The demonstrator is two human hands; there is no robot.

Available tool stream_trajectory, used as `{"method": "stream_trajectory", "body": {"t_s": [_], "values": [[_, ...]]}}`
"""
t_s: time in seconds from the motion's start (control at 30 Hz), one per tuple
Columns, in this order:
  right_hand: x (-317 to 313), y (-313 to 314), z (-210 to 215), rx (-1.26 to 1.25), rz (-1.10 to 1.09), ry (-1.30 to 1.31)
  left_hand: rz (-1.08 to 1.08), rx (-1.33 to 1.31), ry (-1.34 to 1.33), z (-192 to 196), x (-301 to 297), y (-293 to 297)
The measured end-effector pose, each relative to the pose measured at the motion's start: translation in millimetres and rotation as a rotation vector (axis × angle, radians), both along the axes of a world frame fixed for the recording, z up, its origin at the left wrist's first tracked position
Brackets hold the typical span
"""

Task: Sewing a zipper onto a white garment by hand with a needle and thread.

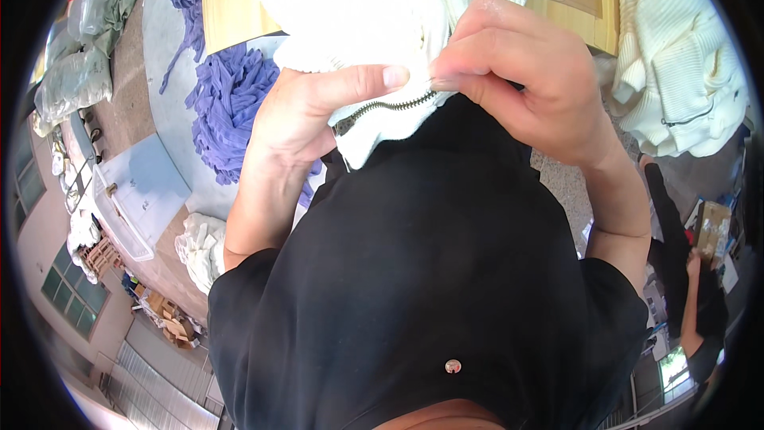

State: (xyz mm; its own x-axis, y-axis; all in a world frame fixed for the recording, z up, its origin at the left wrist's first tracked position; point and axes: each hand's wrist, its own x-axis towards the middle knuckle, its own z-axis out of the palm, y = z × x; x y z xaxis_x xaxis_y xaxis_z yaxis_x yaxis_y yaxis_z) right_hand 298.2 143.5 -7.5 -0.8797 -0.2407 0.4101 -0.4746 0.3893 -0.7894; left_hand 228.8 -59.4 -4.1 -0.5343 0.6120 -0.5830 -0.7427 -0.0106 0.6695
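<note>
A white knit garment (362,12) lies across the far middle, its upper part washed out by glare. Along its near edge runs a dark metal-toothed zipper (388,104), curving between my hands. My left hand (296,103) grips the garment's edge with the thumb laid on top, its other fingers mostly hidden beneath the cloth. Thumb and forefinger of my right hand (529,72) pinch the cloth at the zipper's right end. Whether a loose thread or the zipper's tip sits in that pinch is too small to tell.
Purple knit fabric (231,103) is heaped left of my left hand. A wooden tabletop (235,4) shows behind the garment. More white ribbed knitwear (680,56) with a zipper hangs at the right. Another person (692,302) holds a cardboard box (712,232) at the far right.
</note>
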Motion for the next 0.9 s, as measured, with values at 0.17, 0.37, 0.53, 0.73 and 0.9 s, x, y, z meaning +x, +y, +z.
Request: {"method": "stream_trajectory", "body": {"t_s": [0.17,0.37,0.53,0.73,0.9], "values": [[-2.2,9.5,4.5,0.061,0.037,-0.008,-0.023,0.021,-0.037,0.5,-1.6,-0.8],[3.9,-3.7,7.5,0.003,-0.012,-0.081,-0.021,0.118,-0.042,-5.5,-0.8,0.0],[12.1,-14.9,19.2,0.236,-0.061,0.002,0.049,0.039,-0.098,-6.5,-0.5,0.6],[14.0,-37.8,12.2,0.342,-0.091,0.389,0.099,0.139,-0.208,-8.6,0.2,-2.7],[21.5,-41.6,44.3,-0.045,-0.151,0.237,0.129,-0.025,-0.104,-5.9,7.1,7.8]]}}
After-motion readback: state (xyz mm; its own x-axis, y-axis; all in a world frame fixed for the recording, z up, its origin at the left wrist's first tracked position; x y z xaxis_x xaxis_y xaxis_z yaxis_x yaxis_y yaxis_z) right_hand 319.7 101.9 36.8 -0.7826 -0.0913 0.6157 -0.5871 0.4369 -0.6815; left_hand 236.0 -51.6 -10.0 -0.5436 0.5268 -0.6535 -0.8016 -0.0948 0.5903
